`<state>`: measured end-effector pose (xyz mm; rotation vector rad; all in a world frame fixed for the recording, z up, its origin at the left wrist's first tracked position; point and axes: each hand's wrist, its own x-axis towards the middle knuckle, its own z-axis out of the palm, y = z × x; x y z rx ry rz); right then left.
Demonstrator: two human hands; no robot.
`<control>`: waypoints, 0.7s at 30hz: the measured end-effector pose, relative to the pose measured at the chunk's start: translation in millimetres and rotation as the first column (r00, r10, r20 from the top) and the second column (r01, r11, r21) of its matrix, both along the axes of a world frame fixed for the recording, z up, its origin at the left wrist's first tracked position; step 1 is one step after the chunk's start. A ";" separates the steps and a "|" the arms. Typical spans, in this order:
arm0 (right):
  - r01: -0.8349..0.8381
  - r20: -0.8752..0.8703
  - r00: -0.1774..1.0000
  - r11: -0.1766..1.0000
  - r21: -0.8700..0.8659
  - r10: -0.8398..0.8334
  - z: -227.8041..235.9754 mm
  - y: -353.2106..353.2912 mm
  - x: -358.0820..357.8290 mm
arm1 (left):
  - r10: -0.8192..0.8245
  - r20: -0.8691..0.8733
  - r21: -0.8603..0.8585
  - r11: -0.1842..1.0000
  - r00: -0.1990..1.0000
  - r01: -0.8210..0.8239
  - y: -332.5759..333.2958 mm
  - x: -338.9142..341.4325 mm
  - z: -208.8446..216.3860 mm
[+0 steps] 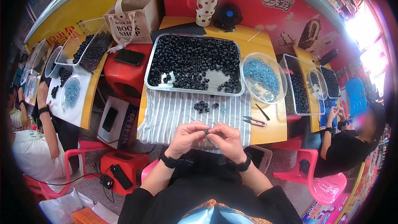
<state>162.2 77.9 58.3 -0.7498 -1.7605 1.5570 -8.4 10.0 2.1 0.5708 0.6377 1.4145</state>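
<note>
Meeting at the fingertips above the near edge of the cloth, the left hand (187,138) and right hand (229,142) are both narrowed to a pinch on a small dark bead (206,132); the fingers partly cover it, and which hand bears it cannot be told. A black band circles each wrist. Just beyond the hands lies a grey-and-white striped cloth (166,110), bearing a loose cluster of black beads (201,107) and, to its right, a few pale blue bits (224,110). Thread snips (254,121) and a slim dark tool (262,112) lie to the right, near the cloth's right edge. Behind the cluster stands a clear rectangular bin (195,92), heaped with black beads, its floor showing through in patches. Close against its right side sits a clear round bowl (285,84) of small blue beads (261,74). All rest on a yellow wooden table (278,130). At the back stand a red-dotted tumbler (206,5) and a black fan (228,15). Left of the table, a red stool (124,72) carries a dark phone (129,57). Co-workers sit at tables on both sides.
</note>
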 end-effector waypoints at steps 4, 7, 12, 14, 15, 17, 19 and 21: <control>0.009 0.011 1.000 0.997 0.073 -0.010 -1.6 -0.8 0.3 | 0.003 -0.029 0.004 1.000 1.000 -0.003 0.8 1.4 1.8; 0.000 0.007 1.000 0.992 0.123 -0.001 -4.4 -1.3 -1.2 | 0.012 -0.042 0.036 0.999 0.999 -0.011 1.3 1.2 0.4; -0.075 0.016 0.997 0.977 -0.198 0.080 0.9 2.5 1.8 | 0.009 -0.001 -0.011 1.000 1.000 -0.009 1.3 -0.1 9.5; -0.157 0.049 0.985 0.974 -0.163 0.167 6.1 8.8 2.3 | 0.006 0.015 -0.006 1.000 1.000 -0.006 3.9 0.8 7.7; -0.202 0.065 0.975 0.972 -0.121 0.211 9.8 12.8 2.2 | -0.011 0.022 -0.030 0.999 1.000 0.011 3.8 0.7 9.1; -0.269 0.071 0.960 0.963 -0.031 0.270 12.1 17.3 3.5 | -0.055 0.039 -0.069 0.996 0.998 0.058 4.6 -2.2 14.4; -0.310 0.066 0.950 0.949 0.063 0.306 13.7 16.3 -0.9 | -0.069 0.085 -0.082 0.994 0.994 0.076 0.9 -6.2 12.5; -0.304 0.048 0.953 0.945 0.123 0.300 7.4 14.4 -3.4 | -0.078 0.134 -0.055 0.995 0.988 0.086 -1.1 -7.5 11.3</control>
